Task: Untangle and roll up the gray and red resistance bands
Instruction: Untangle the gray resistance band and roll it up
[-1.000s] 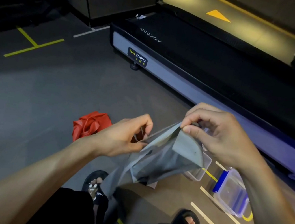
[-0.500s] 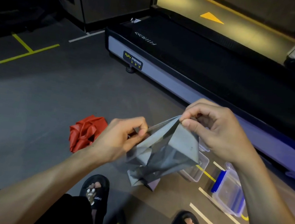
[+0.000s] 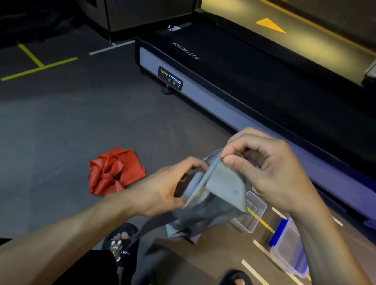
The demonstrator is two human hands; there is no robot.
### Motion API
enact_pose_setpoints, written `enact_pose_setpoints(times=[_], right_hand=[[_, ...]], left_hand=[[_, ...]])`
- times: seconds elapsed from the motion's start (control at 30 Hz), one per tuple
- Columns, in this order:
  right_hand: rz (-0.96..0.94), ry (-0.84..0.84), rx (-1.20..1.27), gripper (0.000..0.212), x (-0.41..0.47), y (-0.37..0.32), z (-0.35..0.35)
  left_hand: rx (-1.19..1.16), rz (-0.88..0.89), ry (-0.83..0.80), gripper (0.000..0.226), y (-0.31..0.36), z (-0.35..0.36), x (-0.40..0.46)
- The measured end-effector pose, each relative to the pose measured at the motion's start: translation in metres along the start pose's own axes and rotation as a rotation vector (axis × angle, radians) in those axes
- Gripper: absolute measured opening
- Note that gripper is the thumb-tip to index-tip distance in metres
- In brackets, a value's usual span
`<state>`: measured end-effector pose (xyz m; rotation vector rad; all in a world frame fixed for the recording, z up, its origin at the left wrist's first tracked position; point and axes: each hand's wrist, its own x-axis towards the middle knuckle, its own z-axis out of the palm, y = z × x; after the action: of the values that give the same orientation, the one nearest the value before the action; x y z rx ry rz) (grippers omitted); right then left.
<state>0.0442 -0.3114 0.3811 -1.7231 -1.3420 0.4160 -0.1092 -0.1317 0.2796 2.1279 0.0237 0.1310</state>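
Step in hand: untangling the gray band (image 3: 217, 196), rolling not started. It's held in the air above the floor (image 3: 36, 145), over the person's knees, between both hands. Right hand (image 3: 268, 168) has its grip clamped on the top edge, thumb and forefinger pinching a fold at the peak. Left hand (image 3: 166, 187) has fingers curled round the left side of the bundle, thumb on the front layer. Band looks like thin matte rubber sheet, flat and wide, folded into several overlapping layers with a loose tail hanging toward the left sandal (image 3: 123, 244)

Red band (image 3: 115, 172) untouched, on the floor well left of the hands, crumpled into a tight knotted wad, slightly glossy creases

Next move, my read: pull hands apart to peel the layers, find a free end, shake it out flat, then roll from that end. Sheet probably clings to itself, so layers may stick; slow peel rather than yank

Also there: two clear plastic tubs, small one (image 3: 250, 214) and one with a blue clip (image 3: 288, 246), on the floor beside the treadmill (image 3: 248, 97)
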Motion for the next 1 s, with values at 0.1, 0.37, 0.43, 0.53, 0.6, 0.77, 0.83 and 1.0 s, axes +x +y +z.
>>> enact_pose_setpoints(times=[0.1,0.37,0.43,0.53,0.6,0.77,0.83,1.0], right_hand=[[0.0,0.015,0.035,0.004,0.001,0.0,-0.002],[-0.011,0.084,0.096,0.003,0.0,0.0,-0.008],[-0.015,0.105,0.1,0.005,0.0,0.001,-0.009],[-0.012,0.115,0.109,0.005,0.0,0.002,-0.008],[-0.008,0.121,0.109,0.005,0.001,0.002,-0.006],[-0.032,0.168,0.097,0.007,0.003,0.002,-0.007],[-0.044,0.175,0.107,0.009,0.004,0.0,-0.008],[-0.044,0.148,0.125,0.01,0.005,-0.002,-0.003]], left_hand=[[-0.037,-0.021,0.099,0.03,-0.007,0.003,-0.001],[-0.204,-0.021,0.294,0.019,-0.017,0.005,0.005],[-0.215,-0.008,0.263,0.037,-0.016,0.005,0.005],[-0.099,-0.015,0.16,0.05,-0.02,0.004,0.005],[-0.125,-0.036,0.116,0.043,-0.023,0.004,0.005],[-0.123,-0.027,0.21,0.021,-0.023,0.002,0.006],[-0.142,-0.021,0.213,0.023,-0.024,0.004,0.007],[-0.292,-0.055,0.117,0.035,-0.026,0.008,0.008]])
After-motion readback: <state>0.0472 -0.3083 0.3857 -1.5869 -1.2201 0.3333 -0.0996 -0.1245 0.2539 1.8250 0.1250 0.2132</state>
